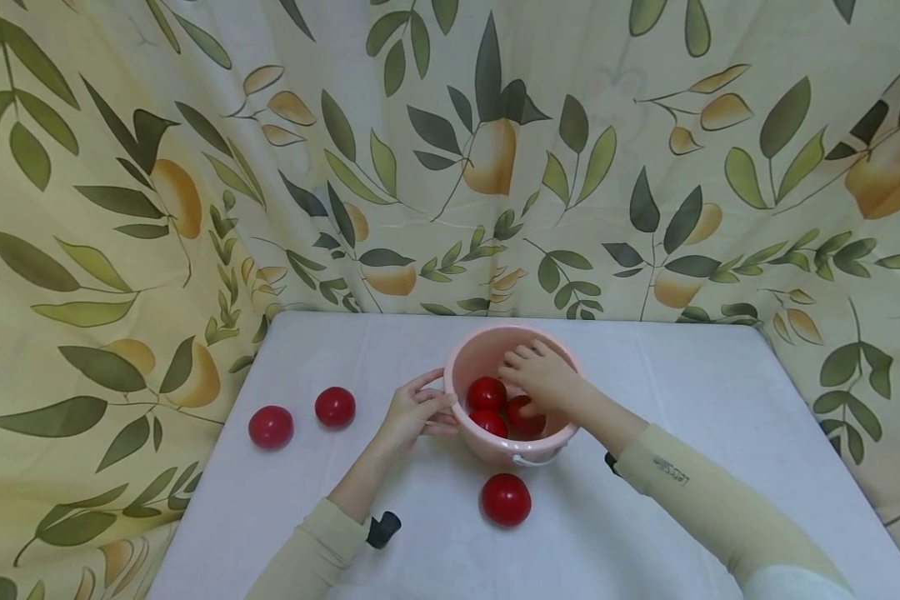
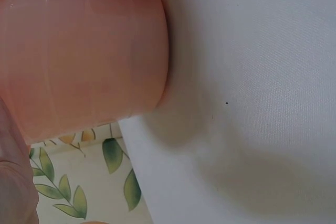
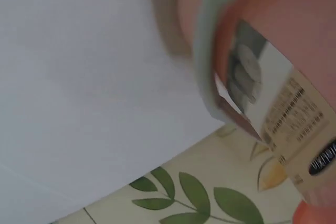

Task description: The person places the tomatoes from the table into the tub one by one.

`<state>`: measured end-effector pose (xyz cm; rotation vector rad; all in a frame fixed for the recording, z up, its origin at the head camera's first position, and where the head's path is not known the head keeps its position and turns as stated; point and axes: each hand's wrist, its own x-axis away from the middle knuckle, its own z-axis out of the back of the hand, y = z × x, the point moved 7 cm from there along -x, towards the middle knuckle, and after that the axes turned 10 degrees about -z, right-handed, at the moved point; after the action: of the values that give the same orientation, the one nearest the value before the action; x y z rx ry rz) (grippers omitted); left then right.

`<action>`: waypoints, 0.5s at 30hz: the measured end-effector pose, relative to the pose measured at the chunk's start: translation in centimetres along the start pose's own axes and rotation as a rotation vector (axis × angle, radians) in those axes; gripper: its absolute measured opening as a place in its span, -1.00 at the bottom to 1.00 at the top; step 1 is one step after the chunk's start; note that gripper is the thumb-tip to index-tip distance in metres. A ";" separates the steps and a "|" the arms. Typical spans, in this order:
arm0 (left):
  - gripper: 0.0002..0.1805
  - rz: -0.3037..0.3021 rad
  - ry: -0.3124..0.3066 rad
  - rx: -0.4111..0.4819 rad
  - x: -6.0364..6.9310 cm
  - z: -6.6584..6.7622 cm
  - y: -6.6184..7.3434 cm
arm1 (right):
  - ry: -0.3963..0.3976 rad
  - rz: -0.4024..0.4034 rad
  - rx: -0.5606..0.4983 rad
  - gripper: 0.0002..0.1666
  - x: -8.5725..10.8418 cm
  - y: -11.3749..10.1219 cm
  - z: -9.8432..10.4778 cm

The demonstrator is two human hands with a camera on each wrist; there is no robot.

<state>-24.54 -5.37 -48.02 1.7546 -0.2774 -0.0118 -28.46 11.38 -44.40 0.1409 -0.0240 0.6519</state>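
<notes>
A pink bucket (image 1: 510, 450) with a pale handle stands upright on the white table. Inside it lie three glossy red balls (image 1: 486, 393). My right hand (image 1: 543, 379) reaches in over the far right rim, fingers spread near the inner wall, thumb against the rightmost ball (image 1: 527, 425). Against the bucket's left side rests my left hand (image 1: 417, 408), its fingers extended at the rim. Part of that hand (image 2: 16, 177) shows beside the bucket wall (image 2: 89, 51) in the left wrist view. In the right wrist view, the bucket's printed label (image 3: 294, 108) appears; the right fingers are hidden there.
Two more red balls (image 1: 271, 427) lie on the table's left side. Another red ball (image 1: 506, 500) sits just in front of the bucket. A white cloth covers the table (image 1: 682, 400), and a leaf-and-fruit patterned curtain (image 1: 450, 167) hangs behind its back edge.
</notes>
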 end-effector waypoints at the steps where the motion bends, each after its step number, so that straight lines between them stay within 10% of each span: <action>1: -0.39 0.002 0.001 0.001 0.0 0.0 0.0 | 0.029 -0.007 -0.028 -0.16 0.0 0.2 0.4; 15: -0.37 0.003 -0.012 -0.005 0.0 0.1 -0.1 | 0.292 -0.198 -0.286 -0.23 4.6 1.9 6.1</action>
<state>-24.55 -5.42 -48.14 1.7500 -0.2890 -0.0207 -25.80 14.81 -37.78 -0.2261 0.1761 0.4607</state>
